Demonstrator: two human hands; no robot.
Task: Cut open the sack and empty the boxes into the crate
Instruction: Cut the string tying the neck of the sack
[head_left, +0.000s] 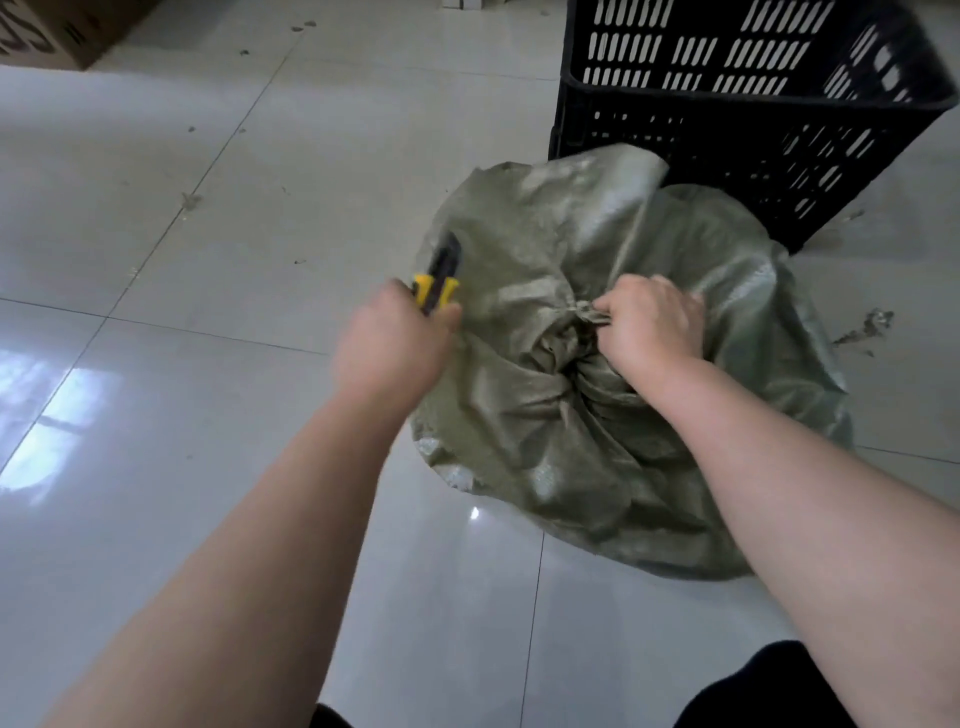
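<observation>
A grey-green woven sack (587, 441) stands on the tiled floor, its top bunched and tied into a knot (571, 322) at the middle. My right hand (654, 327) is closed on the gathered neck just right of the knot. My left hand (395, 343) grips a yellow and black utility knife (439, 280) at the sack's left side, the knife pointing up and away. Whether its blade is out is not clear. Behind the sack stands a black slotted plastic crate (753, 114), touching the sack's far edge. The boxes are hidden inside the sack.
A brown cardboard box (62, 31) sits at the far left corner. Small scraps of debris (865, 327) lie on the glossy floor tiles right of the sack and scattered at the left. Dark trouser legs (753, 691) show at the bottom edge.
</observation>
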